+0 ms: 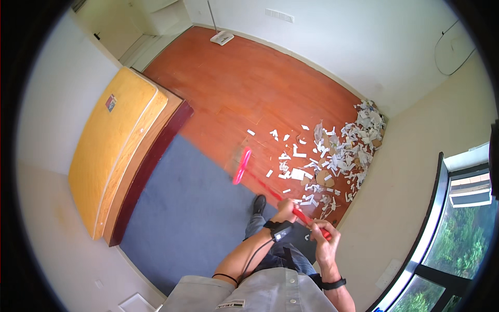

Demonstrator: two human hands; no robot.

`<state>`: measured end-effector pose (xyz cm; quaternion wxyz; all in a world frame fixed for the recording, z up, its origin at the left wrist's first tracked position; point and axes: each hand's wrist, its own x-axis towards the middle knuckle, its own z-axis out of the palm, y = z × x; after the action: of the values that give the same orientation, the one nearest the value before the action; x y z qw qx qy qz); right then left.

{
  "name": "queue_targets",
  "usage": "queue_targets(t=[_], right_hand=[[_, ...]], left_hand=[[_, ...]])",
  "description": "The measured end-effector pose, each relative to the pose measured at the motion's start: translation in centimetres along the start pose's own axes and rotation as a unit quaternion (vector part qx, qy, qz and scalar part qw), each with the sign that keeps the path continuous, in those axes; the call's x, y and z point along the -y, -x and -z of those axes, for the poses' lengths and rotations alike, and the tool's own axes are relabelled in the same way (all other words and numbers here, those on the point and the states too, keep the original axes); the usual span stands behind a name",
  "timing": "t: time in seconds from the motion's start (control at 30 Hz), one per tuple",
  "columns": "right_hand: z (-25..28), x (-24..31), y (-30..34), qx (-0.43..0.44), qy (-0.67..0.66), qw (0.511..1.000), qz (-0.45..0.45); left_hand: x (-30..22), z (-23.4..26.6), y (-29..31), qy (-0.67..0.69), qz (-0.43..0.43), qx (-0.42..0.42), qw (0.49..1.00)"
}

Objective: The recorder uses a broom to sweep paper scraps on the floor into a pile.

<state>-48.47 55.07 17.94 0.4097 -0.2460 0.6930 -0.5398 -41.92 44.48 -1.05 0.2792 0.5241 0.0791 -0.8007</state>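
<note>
A broom with a bright pink head (242, 166) and a red handle (304, 217) slants across in front of me. My left hand (286, 210) is closed around the handle's middle part. Further up, near the handle's end, my right hand (325, 240) is wrapped round it. The broom head is blurred, over the line where the reddish wood floor (228, 93) meets a blue-grey floor covering (182, 213). To the right of the head lie loose white paper scraps (298, 174), growing denser toward a heap (366, 125) in the far right corner.
A yellow mattress (114, 140) lies on a dark red-edged bed base (150, 177) at the left. A long-handled white dustpan (222, 38) stands by the far wall. A window (457, 234) is at the right, and a cable (442, 62) hangs on the wall. My shoe (259, 204) is near the broom.
</note>
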Motion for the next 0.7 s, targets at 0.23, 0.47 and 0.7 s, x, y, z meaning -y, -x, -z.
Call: queue_targets(t=[0.23, 0.47, 0.7], right_hand=[[-4.1, 0.3, -6.8, -0.054, 0.040, 0.994, -0.088], [-5.2, 5.7, -10.5, -0.070, 0.235, 0.962, 0.116], [-8.0, 8.8, -12.0, -0.065, 0.227, 0.951, 0.202]], left_hand=[[-2.8, -1.3, -5.3, 0.052, 0.093, -0.015, 0.994], [-2.0, -11.3, -9.1, 0.072, 0.261, 0.236, 0.933], [-6.7, -15.8, -6.8, 0.066, 0.281, 0.221, 0.931]])
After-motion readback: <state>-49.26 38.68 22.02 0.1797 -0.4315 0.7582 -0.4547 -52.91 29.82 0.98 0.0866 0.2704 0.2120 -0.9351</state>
